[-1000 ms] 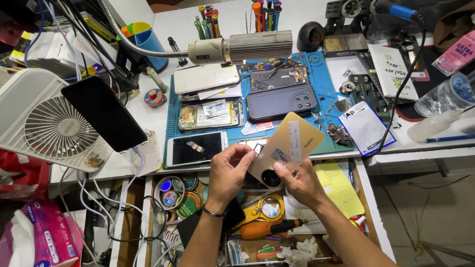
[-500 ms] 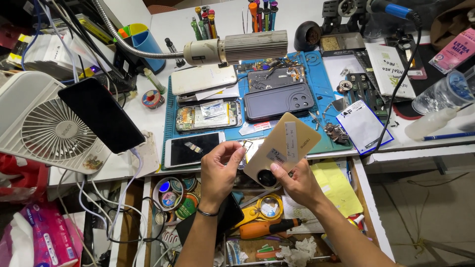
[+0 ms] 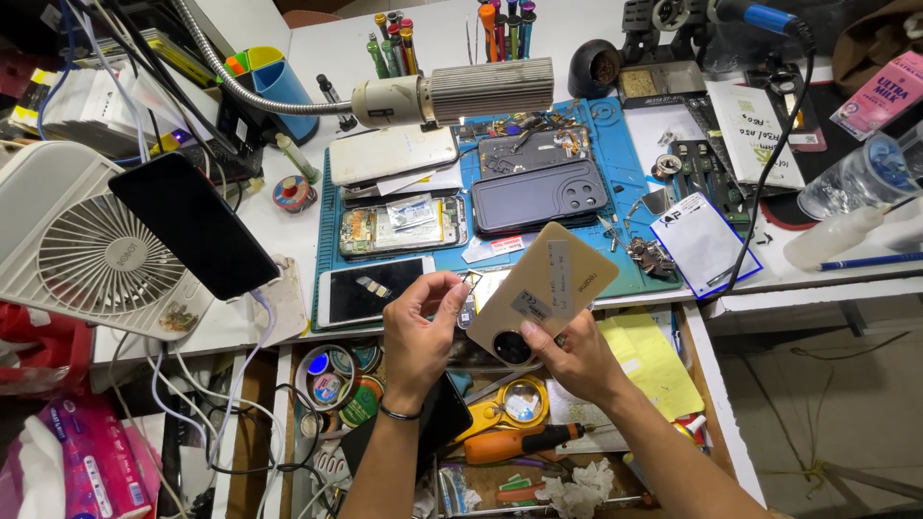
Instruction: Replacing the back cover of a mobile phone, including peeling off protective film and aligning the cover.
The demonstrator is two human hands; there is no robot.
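A gold phone back cover (image 3: 543, 293), tilted with its round camera hole at the lower end, is held just over the near edge of the blue work mat (image 3: 625, 207), above an open drawer (image 3: 500, 423) of tools. The right hand (image 3: 572, 356) is clamped on the cover's lower end, thumb beside the camera hole. The left hand (image 3: 418, 332) is closed with thumb and forefinger pinching a small dark part (image 3: 466, 309) that touches the cover's left edge. On the mat, just beyond the cover, lies a dark phone back (image 3: 538, 197) with its camera ring to the right; left of it rests an opened phone (image 3: 399, 229) showing its insides, and at the mat's near left corner a phone (image 3: 370, 291) with a dark screen. A ribbed lamp head (image 3: 471, 91) on a flexible neck hangs over the mat's far edge. Well left of the mat stands a white fan (image 3: 91, 255) with a black phone (image 3: 192, 226) propped against it.
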